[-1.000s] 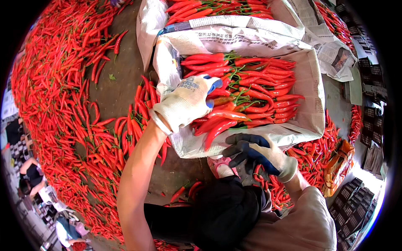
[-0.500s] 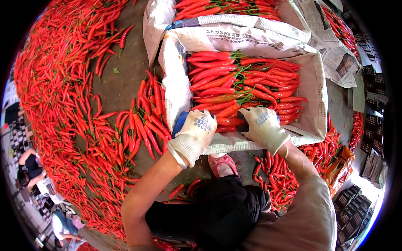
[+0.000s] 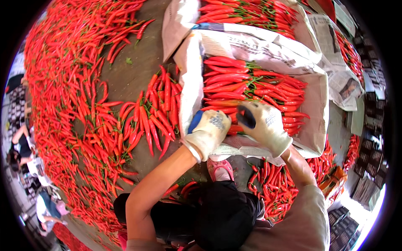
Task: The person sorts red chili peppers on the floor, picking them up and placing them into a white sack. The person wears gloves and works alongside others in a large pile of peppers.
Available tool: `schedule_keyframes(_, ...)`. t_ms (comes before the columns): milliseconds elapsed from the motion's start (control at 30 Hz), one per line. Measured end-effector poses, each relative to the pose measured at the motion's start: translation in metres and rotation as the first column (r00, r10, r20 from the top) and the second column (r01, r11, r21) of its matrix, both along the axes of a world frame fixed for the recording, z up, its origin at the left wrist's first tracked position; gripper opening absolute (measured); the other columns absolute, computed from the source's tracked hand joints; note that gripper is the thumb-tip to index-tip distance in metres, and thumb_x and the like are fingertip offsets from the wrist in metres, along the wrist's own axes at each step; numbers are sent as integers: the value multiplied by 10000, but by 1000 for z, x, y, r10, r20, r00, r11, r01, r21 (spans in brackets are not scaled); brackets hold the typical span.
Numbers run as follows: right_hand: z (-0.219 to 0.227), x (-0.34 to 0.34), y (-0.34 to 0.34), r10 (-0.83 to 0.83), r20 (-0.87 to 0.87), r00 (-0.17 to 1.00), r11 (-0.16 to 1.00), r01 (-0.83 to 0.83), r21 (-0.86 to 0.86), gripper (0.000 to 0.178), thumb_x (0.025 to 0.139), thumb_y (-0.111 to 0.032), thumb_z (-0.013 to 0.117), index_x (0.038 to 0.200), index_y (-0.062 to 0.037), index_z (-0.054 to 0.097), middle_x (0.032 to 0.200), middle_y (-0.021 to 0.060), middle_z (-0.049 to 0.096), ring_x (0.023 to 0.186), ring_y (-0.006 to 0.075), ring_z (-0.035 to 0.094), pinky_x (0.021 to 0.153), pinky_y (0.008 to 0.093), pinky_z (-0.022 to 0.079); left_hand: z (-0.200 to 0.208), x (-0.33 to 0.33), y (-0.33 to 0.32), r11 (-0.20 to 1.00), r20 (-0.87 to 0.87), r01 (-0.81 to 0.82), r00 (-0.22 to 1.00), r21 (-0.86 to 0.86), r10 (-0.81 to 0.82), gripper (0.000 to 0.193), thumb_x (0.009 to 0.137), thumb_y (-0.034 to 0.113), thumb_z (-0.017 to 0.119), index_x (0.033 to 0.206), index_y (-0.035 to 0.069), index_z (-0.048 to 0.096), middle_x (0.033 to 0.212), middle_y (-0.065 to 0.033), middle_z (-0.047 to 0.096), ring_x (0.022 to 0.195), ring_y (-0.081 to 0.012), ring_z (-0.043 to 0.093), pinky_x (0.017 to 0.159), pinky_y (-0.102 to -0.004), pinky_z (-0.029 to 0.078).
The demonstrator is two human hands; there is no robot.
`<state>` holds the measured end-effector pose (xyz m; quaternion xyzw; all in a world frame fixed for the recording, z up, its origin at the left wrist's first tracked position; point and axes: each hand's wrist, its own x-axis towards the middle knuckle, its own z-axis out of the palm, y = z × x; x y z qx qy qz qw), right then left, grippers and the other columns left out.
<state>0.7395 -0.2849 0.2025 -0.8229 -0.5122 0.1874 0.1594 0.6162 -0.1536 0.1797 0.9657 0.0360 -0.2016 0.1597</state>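
Note:
My left hand (image 3: 211, 127), in a white knit glove with a blue palm, is bent over the near left part of a box lined with newspaper (image 3: 320, 96). Its fingertips point down at the chillies and are hidden, so its hold cannot be made out. Gloved the same way, my right hand (image 3: 266, 125) is above the near edge of the box. Its thumb and fingers curve apart around a gap, and no chilli shows in it. Red chillies (image 3: 284, 92) lie in rows in the box, green stems meeting near the middle.
A second paper-lined box (image 3: 180, 25) of chillies stands beyond. Loose chillies (image 3: 71, 104) cover the floor at left, with a smaller pile (image 3: 274, 184) at right. Dark crates (image 3: 343, 226) and newspaper sheets (image 3: 335, 62) are on the right. People (image 3: 46, 209) are at far left.
My right hand has lifted and turned, showing its blue palm and a gap between thumb and fingers. My left hand stays near the box's near left corner. The view has shifted slightly.

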Motion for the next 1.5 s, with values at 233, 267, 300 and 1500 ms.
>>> schedule_keyframes(233,-35,20,32,-84,109,990,996,83,13,474,698,-206,741,1138,-96,606,1022,133,654,912,314,637,778,388,512,45,-58,24,1000,351,-14,936,-23,21,239,765,212,632,973,103,587,858,-101,599,780,-282,632,662,-402,521)
schedule_keyframes(267,-39,18,30,-50,189,981,999,47,19,461,706,-205,737,1132,-80,616,1004,136,658,908,308,640,787,387,511,52,-82,36,998,387,-23,921,-62,45,268,759,236,651,991,116,589,851,-95,592,771,-280,628,659,-399,519)
schedule_keyframes(300,-28,8,35,-43,205,978,999,42,11,422,713,-194,728,1102,-66,629,1013,139,659,908,300,642,799,380,512,61,-109,50,985,371,-119,915,-126,158,296,762,265,657,1011,118,593,853,-93,592,773,-281,627,655,-395,518)
schedule_keyframes(1500,-110,-364,162,753,-410,515,475,-856,-203,572,793,-319,672,1244,-15,492,1105,228,597,1025,397,574,893,424,458,-121,-533,-36,-315,37,-500,-575,-807,817,468,690,-31,705,1146,16,608,950,-103,689,866,-152,659,796,-284,511)
